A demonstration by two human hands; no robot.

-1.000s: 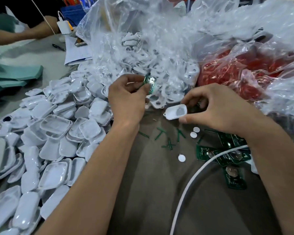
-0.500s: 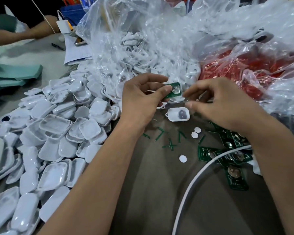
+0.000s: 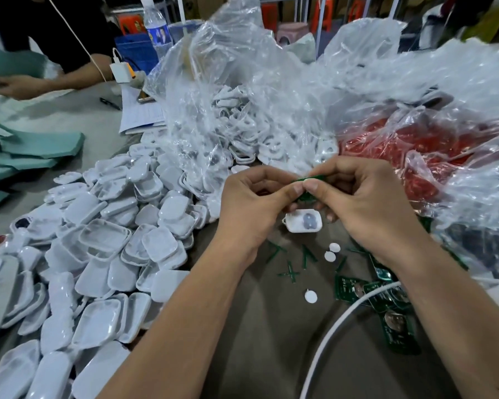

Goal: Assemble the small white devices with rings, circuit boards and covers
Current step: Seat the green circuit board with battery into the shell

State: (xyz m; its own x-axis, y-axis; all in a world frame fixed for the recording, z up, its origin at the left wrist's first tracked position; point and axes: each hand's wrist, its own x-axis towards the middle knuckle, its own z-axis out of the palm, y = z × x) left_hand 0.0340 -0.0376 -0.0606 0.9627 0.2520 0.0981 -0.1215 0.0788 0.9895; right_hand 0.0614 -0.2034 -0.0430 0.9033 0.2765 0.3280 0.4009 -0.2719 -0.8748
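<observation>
My left hand (image 3: 251, 208) and my right hand (image 3: 366, 205) meet above the table, and both pinch one small green circuit board (image 3: 310, 180) between thumbs and fingers. Directly below them a white device shell (image 3: 303, 221) lies open side up on the brown table, with a dark round part inside. More green circuit boards (image 3: 386, 300) lie under my right forearm. A big heap of white covers (image 3: 98, 254) fills the left side.
A clear plastic bag (image 3: 242, 116) of white parts stands behind my hands, beside a bag with red contents (image 3: 409, 148). Green offcuts (image 3: 288, 273) and white round discs (image 3: 330, 253) litter the table. A white cable (image 3: 329, 335) curves across the lower right. Another person (image 3: 41, 79) works at the far left.
My left hand carried the circuit board to the right. My right hand let go of the white shell, which now lies on the table, and rose to grip the board too.
</observation>
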